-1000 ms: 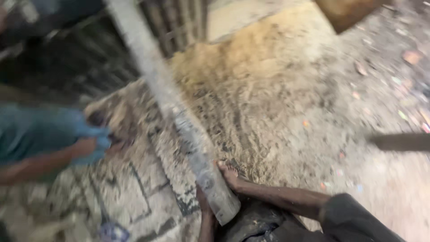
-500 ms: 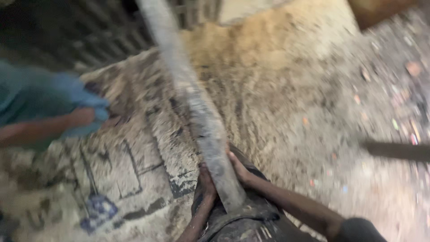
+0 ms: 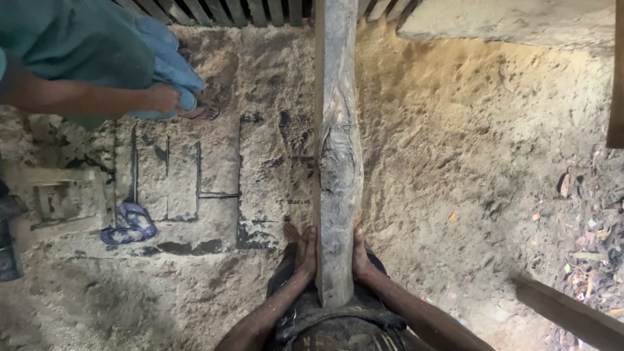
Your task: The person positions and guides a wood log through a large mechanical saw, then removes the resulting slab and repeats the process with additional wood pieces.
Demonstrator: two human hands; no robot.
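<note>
Left hand [image 3: 307, 252] and right hand [image 3: 359, 253] flat against the upright weathered timber post [image 3: 337, 156]; co-worker's hand [image 3: 162, 99] well apart, on blue cloth [image 3: 170, 62]

We see the wooden beam [image 3: 337, 162] weathered grey with dark brown knot streaks | sawdust-covered ground [image 3: 468, 149] tan to yellow at the right edge; grey at the left | cloth [image 3: 130, 224] blue with pale pattern | co-worker's garments [image 3: 97, 45] teal and light blue
</note>
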